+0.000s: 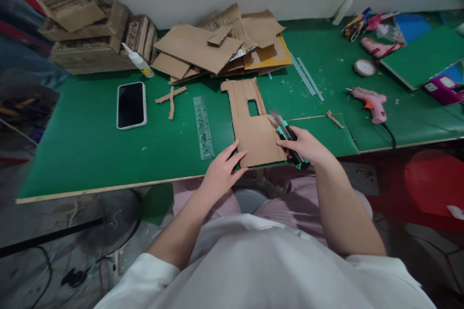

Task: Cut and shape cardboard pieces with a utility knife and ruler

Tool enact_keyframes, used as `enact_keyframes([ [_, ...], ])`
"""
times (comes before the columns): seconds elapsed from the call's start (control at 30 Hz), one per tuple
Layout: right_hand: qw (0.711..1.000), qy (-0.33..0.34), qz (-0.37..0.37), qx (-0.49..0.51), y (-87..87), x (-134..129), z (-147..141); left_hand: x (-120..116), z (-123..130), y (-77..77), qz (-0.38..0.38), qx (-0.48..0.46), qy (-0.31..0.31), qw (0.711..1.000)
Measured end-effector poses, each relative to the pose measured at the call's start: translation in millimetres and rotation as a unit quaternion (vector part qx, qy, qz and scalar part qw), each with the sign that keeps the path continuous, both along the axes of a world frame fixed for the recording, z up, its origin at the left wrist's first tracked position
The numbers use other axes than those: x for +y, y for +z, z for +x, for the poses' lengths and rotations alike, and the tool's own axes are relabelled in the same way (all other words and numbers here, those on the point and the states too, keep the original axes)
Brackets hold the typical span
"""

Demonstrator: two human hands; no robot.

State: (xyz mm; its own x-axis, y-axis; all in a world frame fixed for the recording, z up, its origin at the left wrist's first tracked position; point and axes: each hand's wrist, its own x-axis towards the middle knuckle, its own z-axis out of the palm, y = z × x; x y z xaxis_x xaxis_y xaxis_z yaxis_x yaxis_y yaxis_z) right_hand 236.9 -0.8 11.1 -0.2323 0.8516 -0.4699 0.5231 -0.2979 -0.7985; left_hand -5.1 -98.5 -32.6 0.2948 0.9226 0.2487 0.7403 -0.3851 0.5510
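A piece of cardboard (256, 141) with a small rectangular cut-out lies at the front edge of the green table. My left hand (224, 168) rests on its lower left side, fingers spread and touching the board. In my right hand (303, 145) is a green and black utility knife (287, 134), its blade pointing away over the board's right side. The fingers of that hand also touch the right edge of the cardboard. Left of the board lies a clear plastic ruler (203, 128) with shapes cut through it.
Behind the board sits a heap of cardboard scraps (197, 47). At the left are a phone (131, 105), a glue bottle (139, 62), crossed cardboard strips (171, 101) and stacked cardboard (90, 53). A pink glue gun (373, 105) and a tape roll (364, 68) lie to the right.
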Motion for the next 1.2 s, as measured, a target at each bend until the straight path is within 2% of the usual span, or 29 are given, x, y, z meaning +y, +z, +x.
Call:
enact_keyframes([
  [0.3, 1.0, 0.004, 0.003, 0.006, 0.2, -0.8, 0.6, 0.2, -5.6, -0.2, -0.015, 0.007, -0.025, 1.0],
  [0.8, 1.0, 0.012, 0.006, 0.021, -3.6, -0.2, 4.1, -1.4, -5.6, -0.6, -0.002, 0.007, -0.024, 1.0],
  [1.2, 1.0, 0.016, -0.005, 0.001, 4.2, 0.6, -0.5, -0.1, -5.1, 0.1, -0.009, 0.011, -0.025, 1.0],
])
